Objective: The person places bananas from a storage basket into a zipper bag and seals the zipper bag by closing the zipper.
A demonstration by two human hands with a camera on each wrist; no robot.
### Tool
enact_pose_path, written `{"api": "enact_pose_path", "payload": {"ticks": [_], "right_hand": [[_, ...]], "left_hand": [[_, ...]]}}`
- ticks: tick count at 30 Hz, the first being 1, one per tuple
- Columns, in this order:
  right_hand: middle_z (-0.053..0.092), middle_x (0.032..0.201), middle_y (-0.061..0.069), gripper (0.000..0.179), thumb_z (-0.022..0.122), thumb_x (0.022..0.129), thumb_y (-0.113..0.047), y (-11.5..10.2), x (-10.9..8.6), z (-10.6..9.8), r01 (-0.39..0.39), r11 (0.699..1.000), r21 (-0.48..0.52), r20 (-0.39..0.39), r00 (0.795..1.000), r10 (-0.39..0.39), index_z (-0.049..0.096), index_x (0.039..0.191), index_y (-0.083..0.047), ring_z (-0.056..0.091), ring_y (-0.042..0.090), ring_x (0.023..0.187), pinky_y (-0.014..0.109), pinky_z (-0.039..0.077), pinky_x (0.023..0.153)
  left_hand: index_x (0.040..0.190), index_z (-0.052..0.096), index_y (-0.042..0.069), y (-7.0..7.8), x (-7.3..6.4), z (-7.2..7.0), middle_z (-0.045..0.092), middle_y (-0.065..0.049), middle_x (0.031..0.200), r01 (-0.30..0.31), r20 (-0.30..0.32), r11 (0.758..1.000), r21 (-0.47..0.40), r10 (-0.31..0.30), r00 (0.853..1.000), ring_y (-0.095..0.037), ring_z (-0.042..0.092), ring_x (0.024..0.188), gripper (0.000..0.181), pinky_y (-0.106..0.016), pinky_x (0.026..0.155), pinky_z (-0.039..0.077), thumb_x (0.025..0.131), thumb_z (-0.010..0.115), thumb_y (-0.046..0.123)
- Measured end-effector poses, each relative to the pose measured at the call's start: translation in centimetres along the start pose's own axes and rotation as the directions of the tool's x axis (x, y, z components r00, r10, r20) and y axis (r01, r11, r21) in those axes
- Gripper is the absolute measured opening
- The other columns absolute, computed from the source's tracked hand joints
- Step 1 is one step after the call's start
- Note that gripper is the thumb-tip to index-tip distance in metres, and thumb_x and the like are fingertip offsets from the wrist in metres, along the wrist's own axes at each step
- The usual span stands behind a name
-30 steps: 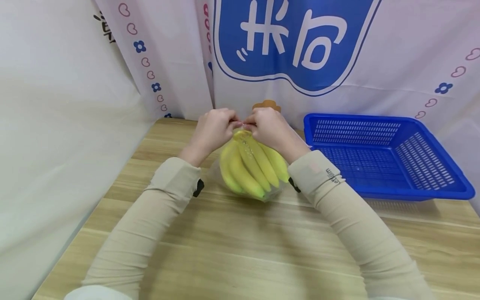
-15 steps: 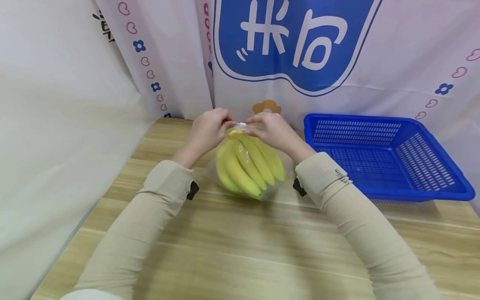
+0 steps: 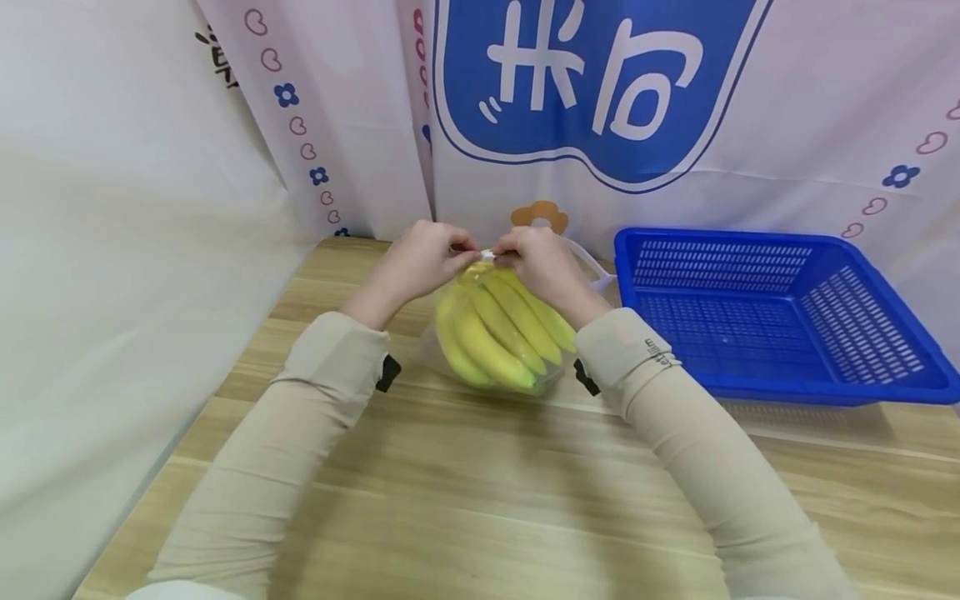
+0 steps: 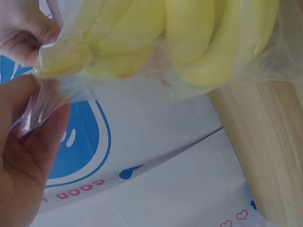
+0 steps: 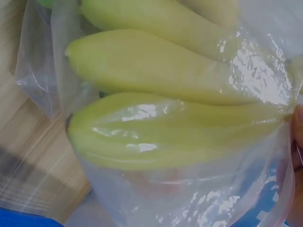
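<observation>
A bunch of yellow bananas (image 3: 491,337) with greenish tips lies inside a clear plastic bag (image 4: 189,90) on the table. The stem end points away from me, toward the bag's gathered top. My left hand (image 3: 426,262) pinches the bag's top edge between thumb and fingers. Just to its right, my right hand (image 3: 542,265) pinches the same edge, and a small white piece (image 3: 487,255) shows between the two. In the right wrist view the bag's film lies over the bananas (image 5: 142,127), while only part of my right hand (image 5: 297,156) appears at the edge.
A blue plastic basket (image 3: 787,388) with slotted walls stands to the right on the wooden table (image 3: 450,500). Behind the table hangs a printed cloth (image 3: 810,108). White cloth (image 3: 135,250) hangs along the left side.
My hands moved slightly apart around the white piece, then closer together again. The bag and bananas shifted slightly left, then back right. A pale strip now shows behind my right hand.
</observation>
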State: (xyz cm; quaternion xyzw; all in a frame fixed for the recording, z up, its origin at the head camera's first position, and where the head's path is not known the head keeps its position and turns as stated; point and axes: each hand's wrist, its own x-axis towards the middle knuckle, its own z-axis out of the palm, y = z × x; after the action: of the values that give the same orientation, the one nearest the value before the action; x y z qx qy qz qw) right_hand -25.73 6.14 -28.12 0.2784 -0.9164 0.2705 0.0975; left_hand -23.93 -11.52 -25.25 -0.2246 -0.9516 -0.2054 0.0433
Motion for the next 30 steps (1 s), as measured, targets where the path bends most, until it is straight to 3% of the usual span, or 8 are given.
{"api": "enact_pose_path", "payload": {"ticks": [3,6,9,14,18,22,25,30], "right_hand": [[0.071,0.100,0.011,0.023,0.059,0.094,-0.012,-0.2,0.1,-0.3,0.011,1.000,-0.006,0.066,0.998,-0.010,0.068,0.115,-0.010,0.067,0.025,0.091,0.037,0.055,0.079],[0.071,0.104,0.009,0.024,0.056,0.096,-0.019,-0.6,0.1,-0.6,0.032,0.999,-0.034,0.094,0.995,-0.029,0.065,0.118,-0.013,0.067,0.023,0.090,0.037,0.055,0.075],[0.071,0.103,0.006,0.023,0.055,0.097,-0.025,-1.1,0.2,-0.7,0.030,0.996,-0.081,0.065,0.998,-0.025,0.069,0.111,-0.012,0.066,0.022,0.089,0.036,0.054,0.073],[0.070,0.095,0.009,0.022,0.058,0.095,-0.020,-1.4,0.3,-0.6,0.023,0.991,-0.131,0.005,1.000,-0.022,0.074,0.105,-0.009,0.065,0.025,0.087,0.037,0.053,0.077],[0.071,0.095,0.010,0.022,0.059,0.094,-0.018,-0.8,-0.1,-0.4,0.010,0.990,-0.142,-0.007,1.000,-0.011,0.074,0.107,-0.007,0.064,0.027,0.089,0.037,0.052,0.082],[0.071,0.098,0.010,0.022,0.061,0.093,-0.018,0.2,-0.8,-0.2,-0.030,0.991,-0.129,0.011,0.999,0.031,0.073,0.108,-0.006,0.065,0.026,0.093,0.036,0.054,0.085],[0.071,0.097,0.010,0.022,0.062,0.093,-0.018,0.6,-1.1,-0.2,-0.018,0.993,-0.116,0.012,1.000,0.020,0.073,0.107,-0.006,0.066,0.025,0.093,0.036,0.055,0.085],[0.072,0.095,0.011,0.022,0.063,0.091,-0.019,0.8,-1.0,-0.3,-0.008,0.995,-0.098,0.000,1.000,0.008,0.074,0.105,-0.006,0.067,0.025,0.090,0.036,0.055,0.083]], "left_hand": [[0.104,0.071,0.001,0.1,0.0,0.1,0.073,-0.014,0.100,-0.024,-0.017,0.999,0.028,0.025,1.000,-0.025,0.069,0.089,0.022,-0.036,0.081,0.057,0.095,0.058,0.016],[0.103,0.069,-0.001,0.1,-0.3,0.3,0.072,-0.017,0.099,-0.046,-0.061,0.999,0.028,0.048,0.997,-0.027,0.069,0.088,0.021,-0.035,0.079,0.057,0.095,0.057,0.014],[0.101,0.069,-0.002,0.2,-0.5,0.4,0.072,-0.017,0.098,-0.073,-0.106,0.997,0.033,0.077,0.991,-0.028,0.069,0.086,0.020,-0.036,0.077,0.057,0.095,0.058,0.014],[0.098,0.070,-0.003,-0.1,-0.5,0.8,0.072,-0.018,0.095,-0.110,-0.158,0.993,0.031,0.114,0.981,-0.029,0.068,0.084,0.020,-0.038,0.075,0.056,0.094,0.059,0.014],[0.097,0.070,-0.003,-1.0,-0.6,0.7,0.071,-0.019,0.095,-0.089,-0.196,0.995,0.036,0.094,0.976,-0.030,0.067,0.083,0.020,-0.039,0.075,0.055,0.094,0.059,0.013],[0.097,0.070,-0.002,-1.8,-0.9,0.4,0.071,-0.018,0.095,-0.056,-0.174,0.998,0.027,0.060,0.983,-0.029,0.066,0.082,0.019,-0.038,0.075,0.055,0.094,0.059,0.013],[0.098,0.070,0.000,-1.9,-0.9,0.2,0.072,-0.016,0.096,-0.035,-0.134,0.999,0.018,0.037,0.990,-0.027,0.067,0.083,0.020,-0.038,0.075,0.055,0.094,0.059,0.016],[0.101,0.069,0.009,-1.3,-0.6,-0.2,0.071,-0.009,0.097,0.064,-0.064,0.997,0.054,-0.060,0.996,-0.024,0.065,0.087,0.023,-0.039,0.077,0.053,0.093,0.058,0.028]]}}
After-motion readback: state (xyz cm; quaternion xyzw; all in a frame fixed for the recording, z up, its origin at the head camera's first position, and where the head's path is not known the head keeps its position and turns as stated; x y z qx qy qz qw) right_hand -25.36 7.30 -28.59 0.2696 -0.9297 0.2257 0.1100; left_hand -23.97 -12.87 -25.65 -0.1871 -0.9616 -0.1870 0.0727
